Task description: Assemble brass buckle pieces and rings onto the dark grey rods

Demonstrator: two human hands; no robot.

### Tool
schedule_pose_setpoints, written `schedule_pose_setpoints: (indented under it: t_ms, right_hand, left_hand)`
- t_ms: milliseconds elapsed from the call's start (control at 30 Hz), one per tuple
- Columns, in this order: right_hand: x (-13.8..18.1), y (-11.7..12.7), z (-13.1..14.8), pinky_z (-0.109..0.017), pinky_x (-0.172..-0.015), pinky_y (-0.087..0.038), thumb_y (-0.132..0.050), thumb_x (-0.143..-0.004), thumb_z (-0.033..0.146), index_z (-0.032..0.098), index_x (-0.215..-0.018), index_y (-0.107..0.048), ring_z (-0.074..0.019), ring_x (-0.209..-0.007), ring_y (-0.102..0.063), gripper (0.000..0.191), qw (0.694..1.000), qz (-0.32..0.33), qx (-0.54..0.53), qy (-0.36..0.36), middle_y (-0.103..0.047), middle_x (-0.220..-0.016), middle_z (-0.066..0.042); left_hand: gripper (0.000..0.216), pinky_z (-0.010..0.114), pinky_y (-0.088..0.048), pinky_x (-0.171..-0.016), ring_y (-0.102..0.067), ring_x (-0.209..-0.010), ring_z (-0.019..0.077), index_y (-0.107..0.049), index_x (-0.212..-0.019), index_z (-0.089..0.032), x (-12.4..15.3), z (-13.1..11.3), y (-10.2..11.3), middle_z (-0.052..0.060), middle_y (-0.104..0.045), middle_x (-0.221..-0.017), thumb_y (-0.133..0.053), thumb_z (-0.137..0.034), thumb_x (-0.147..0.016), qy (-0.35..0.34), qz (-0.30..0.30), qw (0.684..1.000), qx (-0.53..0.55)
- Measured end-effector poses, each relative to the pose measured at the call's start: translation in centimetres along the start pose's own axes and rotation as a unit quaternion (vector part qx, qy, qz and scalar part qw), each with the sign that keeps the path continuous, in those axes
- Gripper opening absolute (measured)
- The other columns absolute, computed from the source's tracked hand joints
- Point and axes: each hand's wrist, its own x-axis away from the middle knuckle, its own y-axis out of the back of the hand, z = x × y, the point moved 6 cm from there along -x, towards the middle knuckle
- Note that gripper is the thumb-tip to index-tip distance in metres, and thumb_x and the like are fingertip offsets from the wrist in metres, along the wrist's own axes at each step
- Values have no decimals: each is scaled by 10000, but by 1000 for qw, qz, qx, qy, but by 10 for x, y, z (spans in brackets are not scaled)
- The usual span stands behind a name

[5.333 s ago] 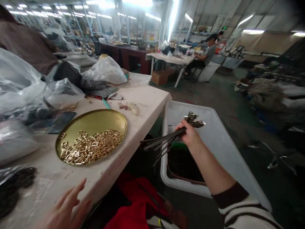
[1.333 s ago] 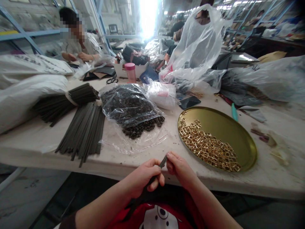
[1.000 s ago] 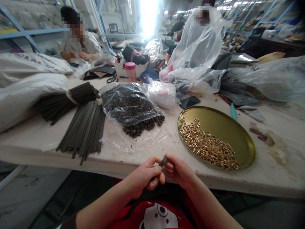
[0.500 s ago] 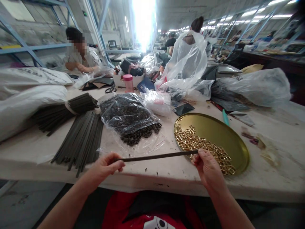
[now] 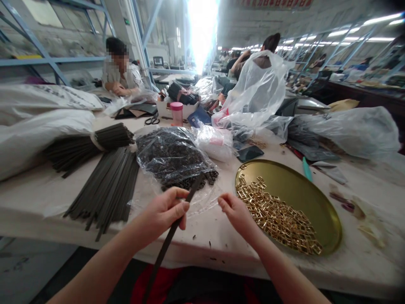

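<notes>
My left hand [image 5: 164, 211] is closed round a long dark strap [image 5: 172, 236] that runs from near my lap up past my fingers toward the bag of dark pieces. My right hand [image 5: 236, 213] hovers just right of it at the table's near edge, fingers curled and pinched together; what they hold, if anything, I cannot make out. Right beside that hand sits a round gold tray [image 5: 316, 194] with several small gold buckles [image 5: 275, 213] heaped in its near half.
Loose dark straps [image 5: 107, 190] and a tied bundle [image 5: 85, 145] lie at the left. A clear bag of dark small pieces [image 5: 172, 156] sits in the middle. White sacks, plastic bags, a pink cup [image 5: 176, 113] and a phone [image 5: 249, 153] crowd the back. Other people work beyond.
Half a second ago both hands held the strap stretched level across the table edge. Now my right hand has let go and the strap points away from me in my left hand.
</notes>
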Motion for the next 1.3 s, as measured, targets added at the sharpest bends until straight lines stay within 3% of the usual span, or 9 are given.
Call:
schedule_pose_setpoints:
  t_ms: [100,233,433,567,633,733,900,1133,1300]
  right_hand:
    - [-53,8,-4,-286,-677,-357,-451,-815,278,190,-788,-546,-176,-724,-508,132,998,-39,54,17,-563,-809,-50]
    - [-84,-15,-14,-284,-660,-319,-536,-734,195,196,-672,-526,-179,-713,-493,64,997,-26,71,10,-534,-756,-43]
    - [-80,-22,-22,-286,-671,-323,-560,-692,159,192,-613,-485,-173,-714,-476,114,1000,-19,13,-5,-513,-747,-32]
    - [-51,-13,-14,-279,-627,-378,-546,-745,304,189,-646,-495,-159,-652,-484,160,996,1,-86,-26,-518,-662,-11]
    - [-29,-14,-14,-270,-598,-406,-524,-764,390,186,-669,-496,-139,-608,-497,228,975,27,-209,-73,-525,-635,2]
    - [3,-23,-16,-257,-598,-426,-609,-702,424,188,-736,-527,-113,-598,-517,253,900,41,-404,-160,-533,-657,22]
    - [35,-37,-9,-205,-587,-418,-749,-587,324,189,-805,-607,-66,-576,-512,293,793,40,-565,-226,-558,-666,44]
    - [59,-46,0,-198,-599,-446,-798,-522,274,190,-745,-585,-56,-563,-549,319,736,50,-614,-282,-571,-641,60]
    - [69,-47,1,-191,-553,-438,-803,-509,289,174,-709,-569,-59,-527,-548,328,744,56,-602,-284,-562,-606,59]
  left_hand:
    - [233,189,-279,-450,-391,-407,76,-533,-862,-141,-11,23,-12,-71,-500,-425,-468,-353,-790,51,51,997,-42]
    - [215,192,-260,-453,-355,-402,72,-528,-817,-136,-22,47,-18,-83,-466,-419,-450,-332,-782,84,48,995,-1]
    - [150,176,-232,-396,-336,-357,59,-509,-787,-144,-27,62,-18,-85,-463,-406,-436,-273,-762,114,35,992,39]
    - [70,152,-276,-380,-413,-367,48,-467,-761,-155,-24,67,-25,-63,-534,-486,-414,-181,-722,149,26,985,80]
    - [78,145,-288,-374,-446,-377,46,-463,-769,-156,-21,70,-31,-52,-563,-535,-410,-168,-713,155,26,983,92]
    - [122,145,-280,-350,-443,-353,50,-469,-802,-159,-16,76,-42,-56,-566,-526,-391,-159,-708,155,44,984,80]
    - [116,158,-300,-352,-433,-346,60,-453,-742,-174,-14,73,-57,-67,-537,-501,-394,-270,-770,96,43,994,-8]
    - [195,178,-282,-368,-365,-345,70,-403,-637,-194,-7,66,-62,-87,-435,-439,-392,-320,-786,42,-12,993,-111]
    - [166,197,-287,-466,-418,-479,93,-425,-588,-184,-1,63,-59,-61,-445,-490,-415,-236,-745,-13,-62,976,-210]
